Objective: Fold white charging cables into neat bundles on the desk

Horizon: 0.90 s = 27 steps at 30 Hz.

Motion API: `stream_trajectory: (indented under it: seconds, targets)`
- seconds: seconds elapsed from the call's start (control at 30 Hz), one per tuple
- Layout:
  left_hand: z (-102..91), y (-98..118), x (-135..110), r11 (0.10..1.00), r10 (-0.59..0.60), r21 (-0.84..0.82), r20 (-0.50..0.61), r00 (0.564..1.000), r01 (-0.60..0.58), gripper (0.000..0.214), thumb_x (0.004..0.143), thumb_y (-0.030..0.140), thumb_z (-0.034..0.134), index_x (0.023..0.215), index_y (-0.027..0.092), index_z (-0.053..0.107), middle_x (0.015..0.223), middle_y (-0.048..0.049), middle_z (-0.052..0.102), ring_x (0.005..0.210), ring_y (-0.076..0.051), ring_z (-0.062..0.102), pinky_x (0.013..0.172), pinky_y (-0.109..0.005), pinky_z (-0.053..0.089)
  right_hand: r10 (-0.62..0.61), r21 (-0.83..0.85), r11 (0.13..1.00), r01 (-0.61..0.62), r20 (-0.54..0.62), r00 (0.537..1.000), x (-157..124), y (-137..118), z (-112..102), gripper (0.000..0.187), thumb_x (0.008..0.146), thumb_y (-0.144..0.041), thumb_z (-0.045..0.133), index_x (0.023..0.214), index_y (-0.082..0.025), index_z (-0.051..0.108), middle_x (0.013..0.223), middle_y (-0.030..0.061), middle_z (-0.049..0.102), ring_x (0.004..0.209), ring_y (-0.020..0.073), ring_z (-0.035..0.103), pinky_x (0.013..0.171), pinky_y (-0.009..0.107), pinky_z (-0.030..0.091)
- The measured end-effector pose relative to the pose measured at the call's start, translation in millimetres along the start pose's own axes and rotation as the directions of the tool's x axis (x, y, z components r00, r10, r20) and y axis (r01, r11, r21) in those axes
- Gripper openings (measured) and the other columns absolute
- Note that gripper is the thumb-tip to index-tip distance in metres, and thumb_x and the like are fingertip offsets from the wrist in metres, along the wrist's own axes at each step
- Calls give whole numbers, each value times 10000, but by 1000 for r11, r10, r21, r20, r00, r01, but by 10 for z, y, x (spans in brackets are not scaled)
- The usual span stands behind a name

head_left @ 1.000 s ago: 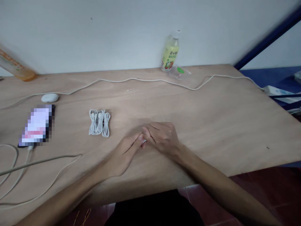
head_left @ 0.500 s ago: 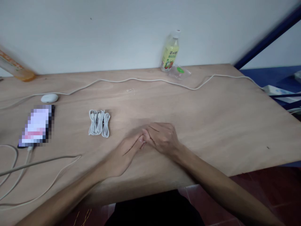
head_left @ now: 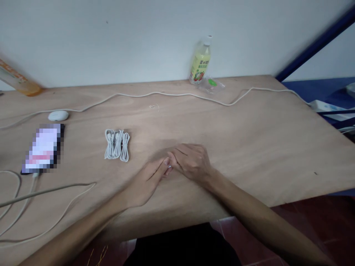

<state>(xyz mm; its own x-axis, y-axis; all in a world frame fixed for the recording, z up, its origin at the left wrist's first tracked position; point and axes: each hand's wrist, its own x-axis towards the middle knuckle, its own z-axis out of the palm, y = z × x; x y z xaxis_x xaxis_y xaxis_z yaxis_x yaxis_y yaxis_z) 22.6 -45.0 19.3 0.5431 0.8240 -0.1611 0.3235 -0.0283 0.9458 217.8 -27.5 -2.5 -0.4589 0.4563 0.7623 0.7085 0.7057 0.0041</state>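
Both my hands rest together on the wooden table (head_left: 249, 122), near its front edge. My left hand (head_left: 145, 181) lies with its fingers pressed together, their tips meeting my right hand (head_left: 191, 160). The right hand's fingers are curled down onto the table. A small white thing (head_left: 169, 167) shows between the fingertips; I cannot make out what it is. A bundle of coiled white cables (head_left: 117, 143) lies on the table to the left of my hands, apart from them.
A phone (head_left: 43, 147) with a cable plugged in lies at the left, with a white oval case (head_left: 58, 115) behind it. A long white cord (head_left: 172, 94) runs across the back. A drink bottle (head_left: 200, 62) stands by the wall next to a clear wrapper (head_left: 212, 85).
Almost nothing has changed; my fingertips have shifted slightly against each other and the hands stay in place.
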Motion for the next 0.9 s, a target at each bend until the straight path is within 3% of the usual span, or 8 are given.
stream_trajectory:
  seconds: [0.2,0.53,0.9]
  targets:
    - [10,-40,-3,998,14,59,11,1000,-15,429,1129,535,358,810,266,459,789,8,553,800,-207,561,900,-380,538,3,-8,1000,-3,-11,1000,5,4,-3,521,1157,-168,451,670,-205,633,592,-12,615,536,127,512,560,306,390]
    - [6,-2,-14,999,1,52,21,1000,-2,401,1127,528,362,888,256,533,893,-24,639,903,-228,613,968,-396,536,-7,-25,1000,6,-30,1000,46,22,-6,559,1164,-165,429,651,-202,648,581,-5,637,515,127,538,549,306,413]
    - [37,-116,11,998,54,18,32,998,-55,397,1152,475,344,846,255,470,795,26,499,758,-190,480,814,-350,444,42,92,995,-44,24,999,-5,25,35,536,1159,-189,429,664,-213,632,586,-9,630,513,124,529,538,313,363]
